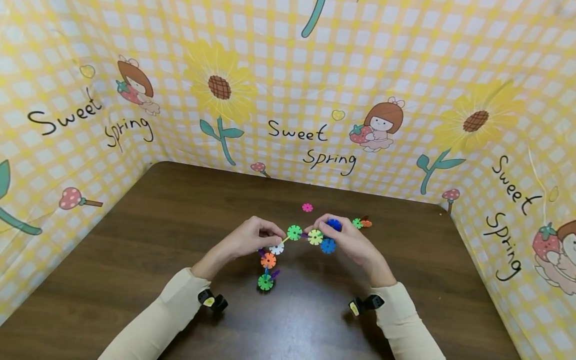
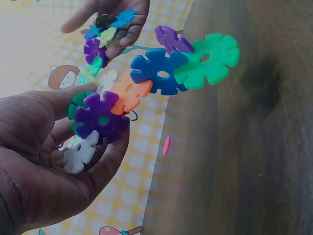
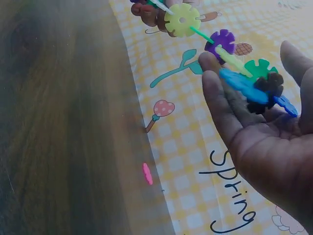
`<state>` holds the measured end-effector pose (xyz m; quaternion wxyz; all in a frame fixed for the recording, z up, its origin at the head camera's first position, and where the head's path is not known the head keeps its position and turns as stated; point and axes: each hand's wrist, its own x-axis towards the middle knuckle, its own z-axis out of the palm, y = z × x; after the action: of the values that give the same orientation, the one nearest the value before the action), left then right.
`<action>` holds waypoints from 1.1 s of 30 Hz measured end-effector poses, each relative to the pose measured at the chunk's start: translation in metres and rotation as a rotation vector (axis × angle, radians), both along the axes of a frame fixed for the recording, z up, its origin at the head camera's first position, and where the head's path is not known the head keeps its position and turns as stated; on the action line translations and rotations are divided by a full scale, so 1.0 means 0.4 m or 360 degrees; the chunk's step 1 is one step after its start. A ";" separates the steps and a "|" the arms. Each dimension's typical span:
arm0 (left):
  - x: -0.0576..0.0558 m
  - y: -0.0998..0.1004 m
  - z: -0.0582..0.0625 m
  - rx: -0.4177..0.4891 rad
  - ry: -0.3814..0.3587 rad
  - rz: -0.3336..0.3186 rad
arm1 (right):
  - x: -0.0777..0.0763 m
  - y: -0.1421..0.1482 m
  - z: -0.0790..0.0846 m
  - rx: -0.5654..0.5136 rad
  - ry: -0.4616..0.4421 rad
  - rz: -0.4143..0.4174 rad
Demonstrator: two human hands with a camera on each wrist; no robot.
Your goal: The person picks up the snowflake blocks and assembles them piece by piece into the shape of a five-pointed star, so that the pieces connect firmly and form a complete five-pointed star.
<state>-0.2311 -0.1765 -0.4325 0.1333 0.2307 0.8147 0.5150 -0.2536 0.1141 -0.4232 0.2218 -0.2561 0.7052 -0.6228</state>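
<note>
A chain of interlocking notched plastic flower discs (image 1: 294,232) in several colours spans both hands above the table. My left hand (image 1: 249,240) grips its left part around the white disc (image 1: 276,248), with purple and white discs (image 2: 79,154) among the fingers in the left wrist view. From there an orange disc (image 1: 268,260) and a green end disc (image 1: 265,282) hang down. My right hand (image 1: 353,242) holds the right end by the blue discs (image 1: 328,245). In the right wrist view dark brown (image 3: 266,93) and blue discs lie against its fingers; the thumb stands apart.
A loose pink disc (image 1: 307,207) lies on the brown table (image 1: 180,200) beyond the hands. Green and orange discs (image 1: 362,222) lie right of the right hand. A yellow checked cloth (image 1: 292,100) walls the table's back and sides.
</note>
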 end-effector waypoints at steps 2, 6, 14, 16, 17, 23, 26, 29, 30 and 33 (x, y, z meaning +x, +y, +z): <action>0.000 0.001 0.000 -0.0001 -0.0007 -0.0002 | -0.001 0.004 -0.002 -0.0008 -0.0038 0.0044; 0.005 0.002 0.005 0.0013 -0.0002 -0.0013 | -0.002 0.008 -0.004 0.0045 -0.0031 0.0105; 0.016 0.020 0.013 0.0087 -0.0001 0.0016 | 0.002 -0.021 -0.009 0.0206 0.0050 0.0137; 0.018 0.025 0.013 0.0110 -0.0010 0.0036 | 0.007 -0.033 -0.008 0.0252 0.0065 0.0121; 0.018 0.027 0.012 0.0120 -0.0014 0.0042 | 0.008 -0.039 -0.008 0.0275 0.0074 0.0115; 0.024 0.026 0.003 0.0140 -0.0011 0.0058 | 0.010 -0.054 -0.001 0.0365 0.0248 0.0066; 0.027 0.023 0.003 0.0143 -0.0010 0.0053 | 0.007 -0.052 0.004 0.0370 0.0322 0.0028; 0.028 0.020 0.007 0.0140 -0.0007 0.0048 | 0.008 -0.049 0.010 0.0383 0.0342 0.0020; 0.029 0.019 0.009 0.0137 -0.0008 0.0047 | 0.008 -0.049 0.011 0.0392 0.0348 0.0019; 0.029 0.018 0.014 0.0115 -0.0019 0.0043 | 0.011 -0.049 0.014 0.0413 0.0352 0.0013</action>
<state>-0.2197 -0.1694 -0.4267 0.1228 0.2212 0.7978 0.5472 -0.2490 0.0944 -0.4176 0.1765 -0.2951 0.7988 -0.4937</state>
